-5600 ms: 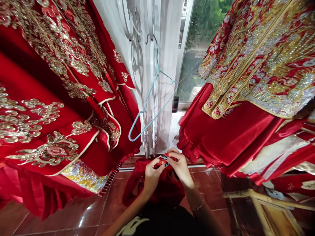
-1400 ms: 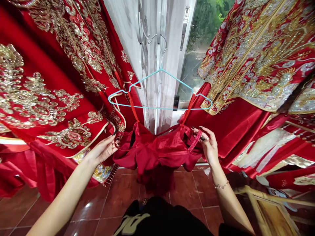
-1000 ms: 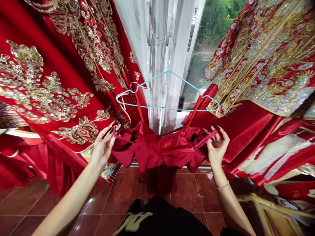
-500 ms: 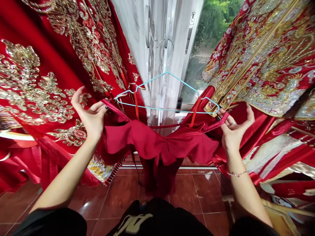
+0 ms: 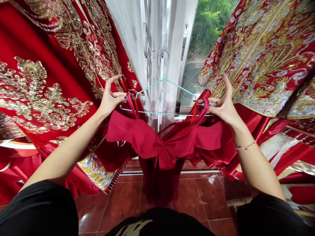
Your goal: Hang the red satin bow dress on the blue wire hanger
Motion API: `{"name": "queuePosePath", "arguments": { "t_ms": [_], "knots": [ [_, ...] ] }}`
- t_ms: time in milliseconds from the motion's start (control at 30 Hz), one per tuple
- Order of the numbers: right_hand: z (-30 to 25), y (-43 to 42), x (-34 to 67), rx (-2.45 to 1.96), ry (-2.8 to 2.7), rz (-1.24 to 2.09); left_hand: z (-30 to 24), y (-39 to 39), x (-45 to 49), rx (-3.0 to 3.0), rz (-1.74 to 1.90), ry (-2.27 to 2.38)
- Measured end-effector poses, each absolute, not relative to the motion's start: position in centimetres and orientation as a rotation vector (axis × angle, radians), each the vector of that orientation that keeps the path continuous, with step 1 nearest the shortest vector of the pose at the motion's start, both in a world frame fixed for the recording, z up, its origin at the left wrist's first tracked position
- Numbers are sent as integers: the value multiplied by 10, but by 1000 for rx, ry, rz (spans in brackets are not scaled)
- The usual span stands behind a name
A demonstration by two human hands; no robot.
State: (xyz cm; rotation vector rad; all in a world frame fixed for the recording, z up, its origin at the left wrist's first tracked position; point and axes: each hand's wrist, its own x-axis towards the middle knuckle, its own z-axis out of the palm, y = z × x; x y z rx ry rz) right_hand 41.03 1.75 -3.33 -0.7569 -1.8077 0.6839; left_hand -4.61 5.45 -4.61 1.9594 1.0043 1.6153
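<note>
A red satin dress (image 5: 162, 144) hangs below a light blue wire hanger (image 5: 157, 113), whose hook (image 5: 165, 59) is caught on a white metal scroll. My left hand (image 5: 112, 100) pinches the dress's left strap (image 5: 131, 105) close to the hanger's left shoulder. My right hand (image 5: 222, 105) pinches the right strap (image 5: 204, 111) beside the hanger's right shoulder. Thin orange-red loops (image 5: 194, 113) run up from the dress toward the hanger. My hands partly hide the hanger's ends.
Gold-embroidered red robes (image 5: 49, 98) hang close on the left, and another (image 5: 256, 59) hangs on the right. Behind the hanger are a white sheer curtain (image 5: 152, 82) and a window (image 5: 194, 59). Below lies a glossy red-brown tile floor (image 5: 123, 200).
Both hands have risen, carrying the straps up to the hanger's shoulders. The dress has lifted and its neckline has spread flatter. My arms are now raised higher.
</note>
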Motion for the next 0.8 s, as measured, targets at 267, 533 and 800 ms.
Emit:
{"name": "queuePosePath", "arguments": {
  "t_ms": [267, 533, 800],
  "knots": [
    [-15, 29, 398, -771, -1933, 471, -36, 58, -38, 2042, 1392, 1004],
    [-54, 12, 435, -867, -1754, 285, -51, 12, -73, 2329, 1562, 1316],
    [-101, -18, 438, -958, -1831, -168, -103, -33, -74, 3036, 1161, 1060]
  ]
}}
